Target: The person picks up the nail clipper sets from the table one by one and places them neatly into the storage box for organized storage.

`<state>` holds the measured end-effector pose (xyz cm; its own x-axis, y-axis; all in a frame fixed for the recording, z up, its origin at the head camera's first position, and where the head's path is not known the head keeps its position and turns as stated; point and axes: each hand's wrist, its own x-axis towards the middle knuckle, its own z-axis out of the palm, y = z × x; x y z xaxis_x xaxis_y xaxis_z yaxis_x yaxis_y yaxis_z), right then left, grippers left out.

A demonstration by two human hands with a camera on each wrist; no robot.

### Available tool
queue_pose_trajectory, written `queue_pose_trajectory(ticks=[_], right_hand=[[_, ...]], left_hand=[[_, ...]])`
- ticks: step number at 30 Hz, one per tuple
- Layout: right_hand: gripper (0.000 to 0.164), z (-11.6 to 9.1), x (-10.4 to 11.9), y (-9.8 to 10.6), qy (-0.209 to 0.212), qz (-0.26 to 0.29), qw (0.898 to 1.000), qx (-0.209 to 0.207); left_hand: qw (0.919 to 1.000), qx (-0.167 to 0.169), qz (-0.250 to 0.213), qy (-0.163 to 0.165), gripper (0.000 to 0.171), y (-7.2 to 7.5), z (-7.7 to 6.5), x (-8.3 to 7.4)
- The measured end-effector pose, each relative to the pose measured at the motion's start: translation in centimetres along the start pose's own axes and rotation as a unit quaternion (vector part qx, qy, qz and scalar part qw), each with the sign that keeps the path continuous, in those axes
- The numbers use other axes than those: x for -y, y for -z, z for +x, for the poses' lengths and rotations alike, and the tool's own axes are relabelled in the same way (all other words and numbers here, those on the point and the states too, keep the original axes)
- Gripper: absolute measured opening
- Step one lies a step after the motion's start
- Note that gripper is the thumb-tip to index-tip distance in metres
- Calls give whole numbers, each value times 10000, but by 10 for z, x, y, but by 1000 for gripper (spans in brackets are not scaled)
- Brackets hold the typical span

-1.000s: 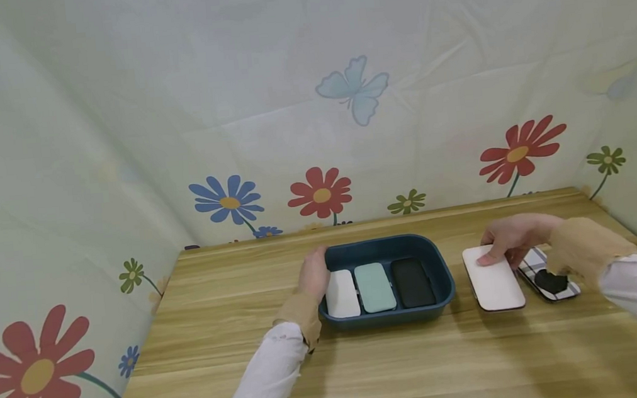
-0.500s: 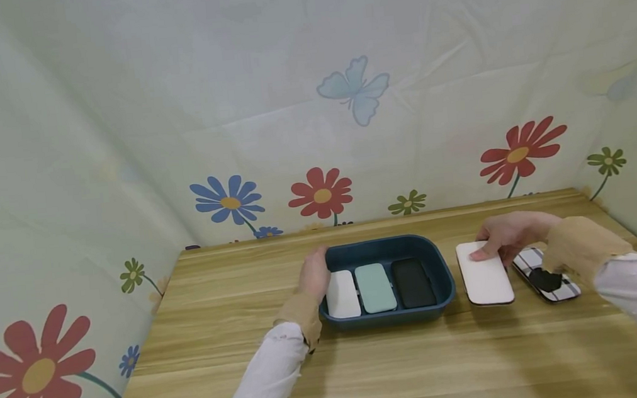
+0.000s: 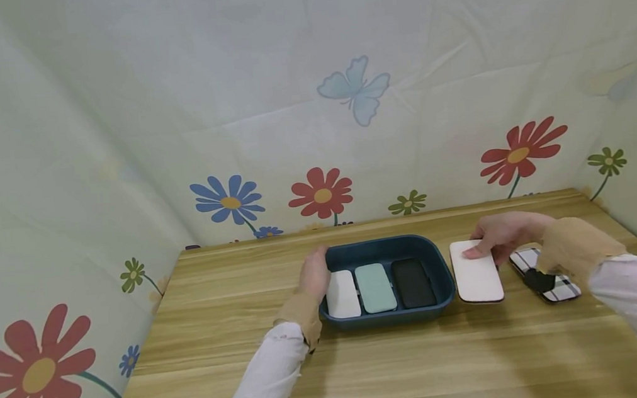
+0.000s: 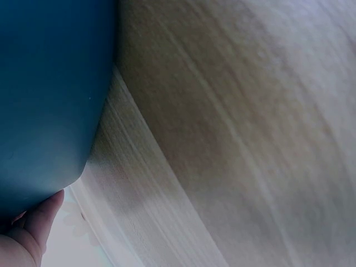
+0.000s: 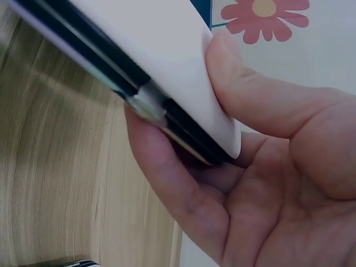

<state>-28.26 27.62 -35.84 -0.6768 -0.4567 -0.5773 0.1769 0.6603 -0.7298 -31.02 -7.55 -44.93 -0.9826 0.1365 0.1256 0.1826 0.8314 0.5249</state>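
My left hand (image 3: 315, 274) holds the left end of a dark blue bin (image 3: 388, 320); in the left wrist view a fingertip (image 4: 47, 214) lies against its outer wall. Three flat, rounded cases lie in it side by side: white (image 3: 343, 295), mint green (image 3: 375, 287) and black (image 3: 413, 282). My right hand (image 3: 505, 233) pinches another flat white case (image 3: 477, 272), close beside the bin's right end. The right wrist view shows the case's (image 5: 161, 50) dark edge and small clasp, thumb on its white face and fingers beneath.
A plaid case (image 3: 562, 291) lies on the wooden table (image 3: 424, 367) right of my right hand, partly covered by a black thing at my wrist. A flowered cloth (image 3: 268, 140) hangs behind the table and at its sides.
My right hand has moved left with the white case, nearer to the bin, and more of the plaid case shows. The left hand and the bin have stayed in place.
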Motion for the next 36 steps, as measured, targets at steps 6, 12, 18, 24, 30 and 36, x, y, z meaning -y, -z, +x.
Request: queue_pose_trajectory(ticks=[6,12,18,24,30,36], right_hand=[[31,6,2,-3,84,285,9996,12],[32,9,5,-4,131,120,9998,-87],[33,14,6,-5,249,208,9993,-194],[32,17,7,-8,303,178,9990,-291],[30,17,13,-12,265,41,9984,-489],[32,23,18,-18,239,47,9981,-569]], left_hand=[[10000,38,-24,75,46,0,0,0],[10000,30,-66,57,46,0,0,-1],[10000,-11,-12,20,46,-2,1,1],[10000,-7,22,11,47,-2,1,2],[10000,41,-57,67,47,-1,0,1],[9999,83,-79,106,48,-1,-1,0]])
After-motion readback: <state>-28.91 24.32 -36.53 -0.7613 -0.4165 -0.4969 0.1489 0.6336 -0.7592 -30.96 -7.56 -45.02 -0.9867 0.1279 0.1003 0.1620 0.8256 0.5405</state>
